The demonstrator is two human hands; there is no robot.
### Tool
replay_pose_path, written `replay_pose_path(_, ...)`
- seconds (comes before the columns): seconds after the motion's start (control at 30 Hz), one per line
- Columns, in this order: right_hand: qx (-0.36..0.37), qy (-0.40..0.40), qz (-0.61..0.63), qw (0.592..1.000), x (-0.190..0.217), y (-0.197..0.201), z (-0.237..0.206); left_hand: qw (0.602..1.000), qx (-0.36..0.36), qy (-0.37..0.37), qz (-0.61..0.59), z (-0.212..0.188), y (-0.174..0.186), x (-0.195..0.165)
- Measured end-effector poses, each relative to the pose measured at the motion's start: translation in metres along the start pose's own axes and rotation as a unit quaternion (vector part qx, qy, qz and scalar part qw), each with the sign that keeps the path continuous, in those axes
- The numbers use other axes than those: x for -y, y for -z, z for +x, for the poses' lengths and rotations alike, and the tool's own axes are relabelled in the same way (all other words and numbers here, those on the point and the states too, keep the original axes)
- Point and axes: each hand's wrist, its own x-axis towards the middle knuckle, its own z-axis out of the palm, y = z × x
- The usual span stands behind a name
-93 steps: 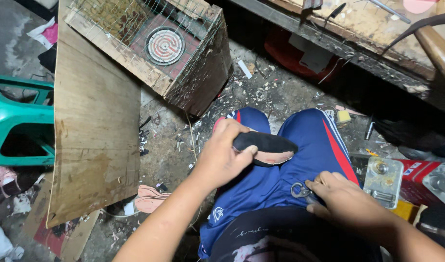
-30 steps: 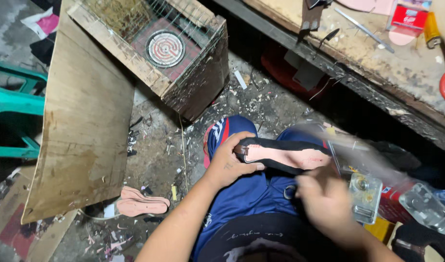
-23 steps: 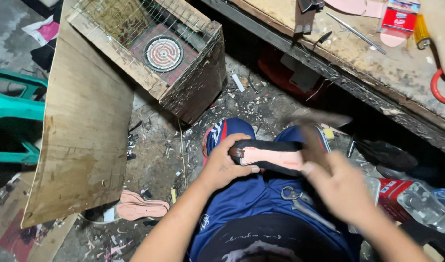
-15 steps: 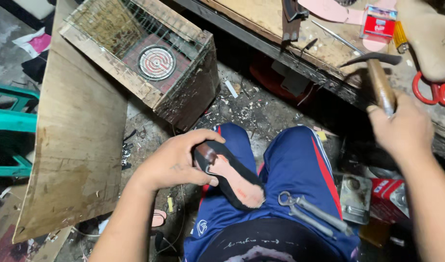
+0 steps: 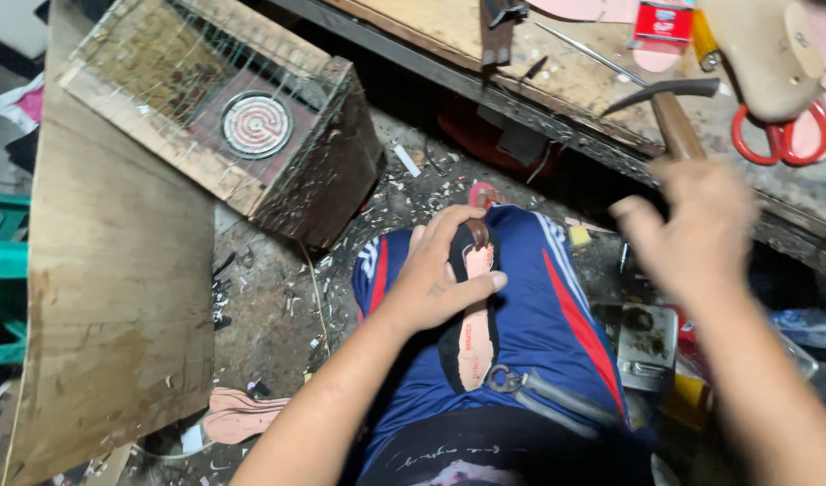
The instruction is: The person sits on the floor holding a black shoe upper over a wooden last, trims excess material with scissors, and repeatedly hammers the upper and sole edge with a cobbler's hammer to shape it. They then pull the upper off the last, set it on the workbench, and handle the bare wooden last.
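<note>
- Closest in, the person's lap in blue track pants with red and white side stripes fills the bottom middle, with a metal ring and a grey strap lying across it near the waist.
- A black-edged shoe with a pink insole lies lengthwise on the left thigh, toe end pointing away from the body, heel end touching the ring.
- The left hand comes in from the lower left with the forearm angled up. It's clamped around the shoe's far half, thumb laid across the insole, fingers wrapped over the toe.
- Right of the lap it's cramped: a flat grimy metal tin sits just beside the thigh, with yellow and red bits packed in behind it.
- Left of the lap there's a patch of dirty scrap-littered floor with some open room, plus a loose pink sole cutout down by the big leaning plywood sheet.
- The right hand is raised clear above the lap, motion-blurred, fist closed round the wooden-handled hammer with a dark metal head.
- The hammer head hangs over the front edge of the worn wooden workbench, near red-handled scissors and a pale wooden shoe last.
- Far left, a wooden crate with wire mesh and a round coil burner inside sits tilted, its corner near the left knee.
</note>
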Motion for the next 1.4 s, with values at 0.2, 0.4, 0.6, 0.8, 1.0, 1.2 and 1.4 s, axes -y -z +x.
replay_pose_path(0.2,0.077,-0.003,0.373,0.925,0.07,-0.008,-0.031,0.998,0.047,-0.029,-0.001,0.023,-0.042,0.002)
replay_pose_path(0.4,0.042,-0.068,0.342,0.936,0.068,-0.018,-0.04,0.996,0.047,0.011,0.079,0.023,-0.067,-0.006)
replay_pose_path(0.6,-0.007,-0.016,0.27,0.963,0.06,-0.018,-0.045,0.996,0.068,-0.002,0.048,0.023,-0.082,0.004)
replay_pose_path(0.8,0.246,-0.071,0.225,0.94,0.079,0.009,-0.08,0.996,0.081,0.035,0.004,0.023,-0.072,0.01)
replay_pose_path(1.0,0.419,0.011,0.234,0.877,0.082,0.01,-0.127,0.983,0.134,0.093,0.081,0.021,-0.069,0.003)
replay_pose_path(1.2,0.422,-0.053,0.363,0.829,0.037,0.023,-0.103,0.998,0.053,0.043,0.019,0.0,-0.073,0.005)
replay_pose_path(1.4,0.401,-0.202,0.534,0.717,0.026,0.007,-0.08,0.993,0.097,0.052,0.037,-0.009,-0.071,0.001)
